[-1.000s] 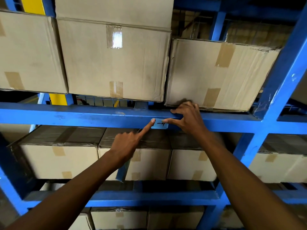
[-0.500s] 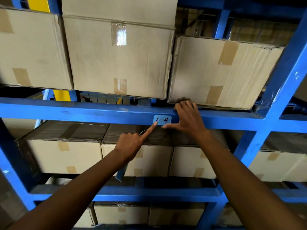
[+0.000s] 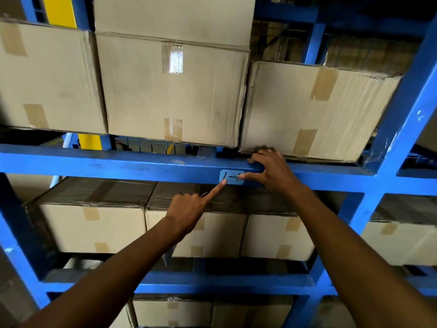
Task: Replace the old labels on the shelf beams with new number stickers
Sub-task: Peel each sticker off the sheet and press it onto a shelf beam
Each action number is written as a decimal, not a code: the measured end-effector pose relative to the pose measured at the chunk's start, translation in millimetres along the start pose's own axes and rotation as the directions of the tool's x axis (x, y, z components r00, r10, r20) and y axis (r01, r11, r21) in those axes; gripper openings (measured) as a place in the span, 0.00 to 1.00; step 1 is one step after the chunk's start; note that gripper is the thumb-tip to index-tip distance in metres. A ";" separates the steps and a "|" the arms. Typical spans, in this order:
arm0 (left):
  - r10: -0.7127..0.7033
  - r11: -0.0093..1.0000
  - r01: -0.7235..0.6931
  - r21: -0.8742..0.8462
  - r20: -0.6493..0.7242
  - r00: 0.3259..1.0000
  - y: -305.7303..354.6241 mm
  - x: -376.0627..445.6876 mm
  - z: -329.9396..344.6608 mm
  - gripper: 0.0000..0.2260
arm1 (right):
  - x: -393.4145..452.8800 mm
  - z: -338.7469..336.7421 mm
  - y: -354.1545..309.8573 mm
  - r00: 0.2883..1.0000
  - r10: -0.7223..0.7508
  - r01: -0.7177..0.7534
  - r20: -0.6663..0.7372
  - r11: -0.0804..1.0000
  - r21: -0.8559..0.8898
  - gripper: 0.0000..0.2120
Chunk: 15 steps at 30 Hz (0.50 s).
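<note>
A pale blue sticker with a handwritten number lies on the front face of the blue shelf beam. My left hand points up with its index fingertip pressed on the sticker's lower left corner; the other fingers are curled. My right hand rests on the beam just right of the sticker. Its thumb tip presses the sticker's right end and hides the last digit, while its fingers hook over the beam's top edge.
Large taped cardboard boxes stand on the beam above my hands. More boxes fill the shelf below. A blue upright post rises at the right. A lower blue beam crosses beneath my forearms.
My left fingertip has come back onto the sticker's lower left corner. My right thumb slid left onto the sticker's right end, covering the last digit. The camera drew closer.
</note>
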<state>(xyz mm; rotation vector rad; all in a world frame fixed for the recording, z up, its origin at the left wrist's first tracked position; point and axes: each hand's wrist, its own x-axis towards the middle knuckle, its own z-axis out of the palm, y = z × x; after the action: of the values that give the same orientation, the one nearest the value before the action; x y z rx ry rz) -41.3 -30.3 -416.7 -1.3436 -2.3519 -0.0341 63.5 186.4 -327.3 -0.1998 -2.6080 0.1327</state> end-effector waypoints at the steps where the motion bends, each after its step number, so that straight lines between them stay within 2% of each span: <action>1: 0.000 1.000 0.000 -0.006 0.008 1.000 -0.2 0.1 -1.5 0.52 | 1.1 -3.9 -0.2 1.000 0.007 -0.007 0.003 1.000 0.015 0.25; 4: 0.012 0.993 -0.003 -0.117 0.075 0.997 3.1 -4.0 -10.8 0.53 | -4.5 -13.6 -1.1 0.997 0.033 -0.031 0.076 0.999 -0.028 0.27; 7: 0.031 0.907 0.021 -0.421 0.115 0.993 11.5 -9.5 -24.1 0.50 | -21.9 -16.8 -6.1 0.992 0.076 -0.070 0.106 0.996 -0.051 0.27; 9: 0.024 0.766 0.010 -0.643 0.044 0.999 22.3 -11.3 -32.9 0.45 | -36.4 -18.9 -9.8 0.997 0.068 -0.068 -0.025 0.998 -0.010 0.22; 11: -0.016 0.584 0.000 -0.812 -0.011 1.000 39.3 -8.9 -42.5 0.42 | -55.0 -27.6 -10.0 0.980 0.074 -0.065 -0.184 0.996 0.053 0.17; 15: -0.098 0.168 0.055 -0.984 0.039 0.994 71.4 2.6 -64.6 0.42 | -92.8 -56.4 0.0 0.926 0.154 -0.100 -0.345 0.981 0.167 0.08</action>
<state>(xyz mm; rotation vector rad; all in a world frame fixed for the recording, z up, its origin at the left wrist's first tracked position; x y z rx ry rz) 39.3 -5.1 -370.5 -1.6022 -2.2741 -1.9739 171.4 174.0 -324.1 -0.3107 -2.2115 0.3046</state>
